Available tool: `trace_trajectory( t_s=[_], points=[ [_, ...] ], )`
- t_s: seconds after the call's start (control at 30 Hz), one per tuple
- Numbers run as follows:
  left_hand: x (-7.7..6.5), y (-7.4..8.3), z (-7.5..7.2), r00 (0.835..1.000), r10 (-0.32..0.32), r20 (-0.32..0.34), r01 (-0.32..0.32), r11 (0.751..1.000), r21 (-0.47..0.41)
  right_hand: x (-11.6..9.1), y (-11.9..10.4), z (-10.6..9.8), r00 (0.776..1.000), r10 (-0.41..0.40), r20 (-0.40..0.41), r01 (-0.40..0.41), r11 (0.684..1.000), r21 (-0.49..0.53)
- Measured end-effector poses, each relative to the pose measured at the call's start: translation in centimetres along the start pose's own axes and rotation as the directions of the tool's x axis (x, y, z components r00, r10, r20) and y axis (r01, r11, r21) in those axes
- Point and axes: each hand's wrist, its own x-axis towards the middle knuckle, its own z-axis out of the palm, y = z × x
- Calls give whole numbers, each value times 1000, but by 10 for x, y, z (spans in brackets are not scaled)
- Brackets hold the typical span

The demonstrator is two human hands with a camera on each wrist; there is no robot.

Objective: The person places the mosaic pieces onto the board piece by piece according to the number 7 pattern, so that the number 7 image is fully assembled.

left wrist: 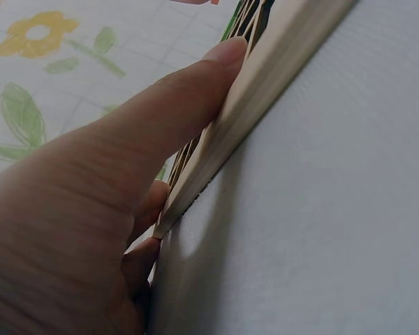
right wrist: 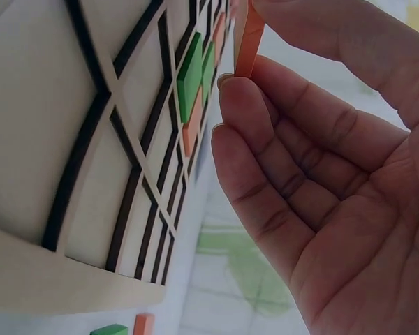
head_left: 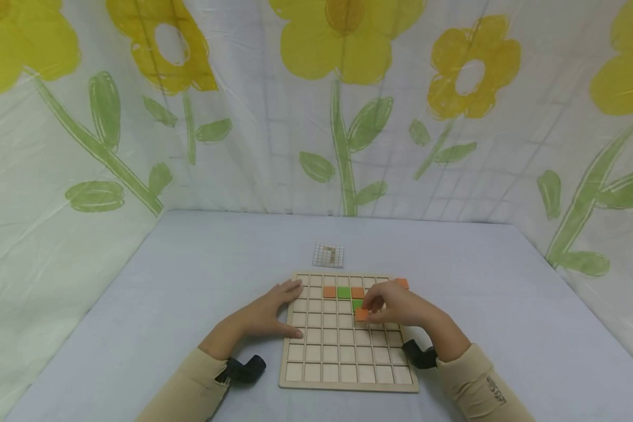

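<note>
My right hand pinches an orange square tile between thumb and fingers over the wooden grid board. In the right wrist view the held tile stands on edge, apart from the board's face. A row on the board has an orange tile, a green tile and another orange tile; a second green tile sits below the last. My left hand rests along the board's left edge with fingers extended, its thumb lying on the rim.
Behind the board lies a small card printed with a grid pattern. A loose orange tile is at the board's far right corner, and a loose green tile shows beyond the rim. A flowered curtain hangs behind the white table.
</note>
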Motion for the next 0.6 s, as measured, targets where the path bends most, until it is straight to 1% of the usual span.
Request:
trace_trajectory(
  t_s=[0.27,0.47,0.6],
  points=[
    [-1,1,0,1000,-1,-4,1,1000,-3,4,4,7,999,27,36,-27,1000,-1],
    [-1,1,0,1000,-9,-2,9,1000,5,4,5,9,999,3,39,-3,1000,-6],
    [0,0,0,1000,-7,-3,7,1000,5,5,5,10,999,6,39,-5,1000,-20]
  ],
)
